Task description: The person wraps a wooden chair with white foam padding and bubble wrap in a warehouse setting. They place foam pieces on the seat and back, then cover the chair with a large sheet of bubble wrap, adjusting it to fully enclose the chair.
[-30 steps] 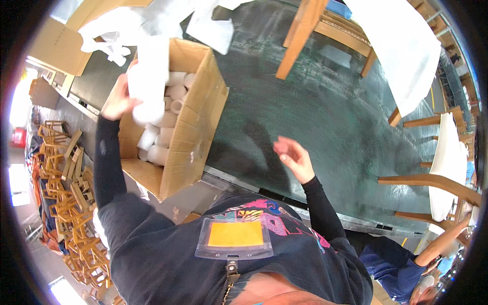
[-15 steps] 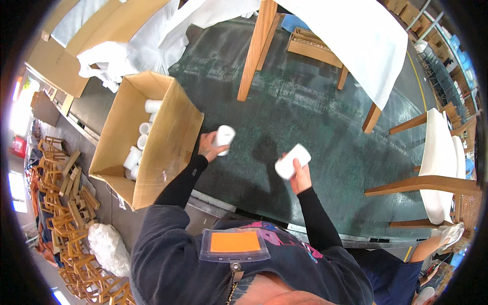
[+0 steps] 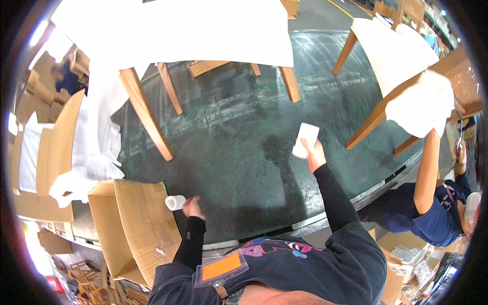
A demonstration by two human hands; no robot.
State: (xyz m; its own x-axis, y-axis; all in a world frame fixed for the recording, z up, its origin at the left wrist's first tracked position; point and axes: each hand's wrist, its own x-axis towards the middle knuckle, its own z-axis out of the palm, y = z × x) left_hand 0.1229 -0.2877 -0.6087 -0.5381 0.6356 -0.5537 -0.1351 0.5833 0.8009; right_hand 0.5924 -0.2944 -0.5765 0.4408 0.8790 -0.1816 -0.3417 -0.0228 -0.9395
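Note:
My right hand (image 3: 315, 154) is closed around a white roll (image 3: 308, 136), held tilted above the dark green tabletop (image 3: 239, 168). A second white roll (image 3: 175, 202), with its hollow end showing, is beside the cardboard box at the left. My left hand (image 3: 192, 208) is just right of this roll, thumb apart from it and fingers at or near its edge; slight blur hides whether they touch. The open cardboard box (image 3: 147, 218) stands at the near left, its inside mostly hidden from this angle.
A white-covered piece with wooden legs (image 3: 146, 114) stands across the far side. At the right a co-worker's arm (image 3: 429, 173) reaches to a white cloth (image 3: 422, 104) on a wooden-legged chair piece (image 3: 373, 119). White sheeting (image 3: 99, 137) and cardboard (image 3: 56, 162) are at left.
The view has swung rightward, so the box and furniture appear farther left. My left hand now sits apart from most of its roll. The right hand still holds its roll. The co-worker has come into view.

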